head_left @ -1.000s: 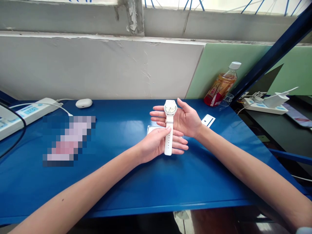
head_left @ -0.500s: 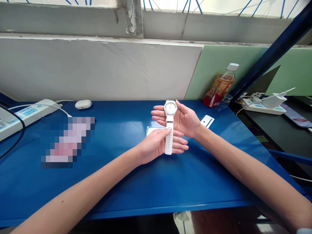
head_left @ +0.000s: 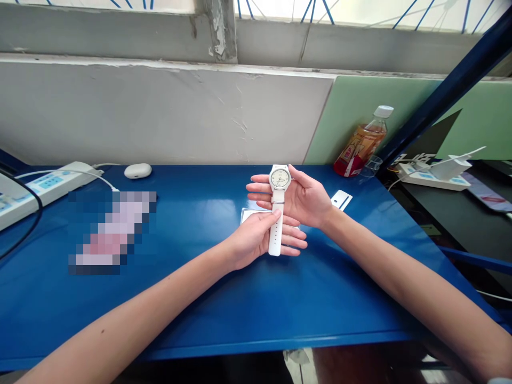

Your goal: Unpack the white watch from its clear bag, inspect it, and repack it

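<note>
A white wristwatch (head_left: 280,177) with a pale round dial is held face up above the blue desk, its strap stretched toward me. Across the lower strap lies the thumb of my left hand (head_left: 256,234), with its fingers spread underneath. Palm up behind the watch case, my right hand (head_left: 308,198) supports it; its thumb tip is at the case's edge and its fingers extend left. Partly hidden behind my left hand is a clear-edged flat thing (head_left: 248,213) on the desk.
On the blue desk (head_left: 192,298) a white earbud case (head_left: 137,170) and a power strip (head_left: 60,184) stand at the back left, near a pixelated patch. A drink bottle (head_left: 362,144) leans at the back right. A white card (head_left: 342,200) lies beside my right wrist.
Both hands keep their hold on the wristwatch. The strap's free end has shifted slightly left and down, and the dial shows more clearly with less glare.
</note>
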### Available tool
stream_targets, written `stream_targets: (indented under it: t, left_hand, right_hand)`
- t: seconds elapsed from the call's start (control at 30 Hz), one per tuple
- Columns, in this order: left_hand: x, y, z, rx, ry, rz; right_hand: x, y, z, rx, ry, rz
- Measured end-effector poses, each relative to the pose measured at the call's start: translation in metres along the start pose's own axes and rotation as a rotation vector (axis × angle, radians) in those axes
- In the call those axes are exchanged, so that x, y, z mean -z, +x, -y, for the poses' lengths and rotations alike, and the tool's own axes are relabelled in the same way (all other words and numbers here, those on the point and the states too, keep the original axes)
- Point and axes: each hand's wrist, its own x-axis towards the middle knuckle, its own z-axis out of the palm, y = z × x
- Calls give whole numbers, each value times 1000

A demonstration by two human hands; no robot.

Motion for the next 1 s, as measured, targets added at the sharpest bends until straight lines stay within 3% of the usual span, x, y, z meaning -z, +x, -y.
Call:
stream_targets:
  t: [0.43,0.73,1.0]
  left_hand:
    - [5,1,4,-48,-44,169]
    - [5,3,4,-54,15,18]
    - [4,3,4,-47,8,-26]
  right_hand:
    - [2,1,0,-1,88,-13]
    - [1,0,0,8,58,7]
    - [1,1,1,-14,48,20]
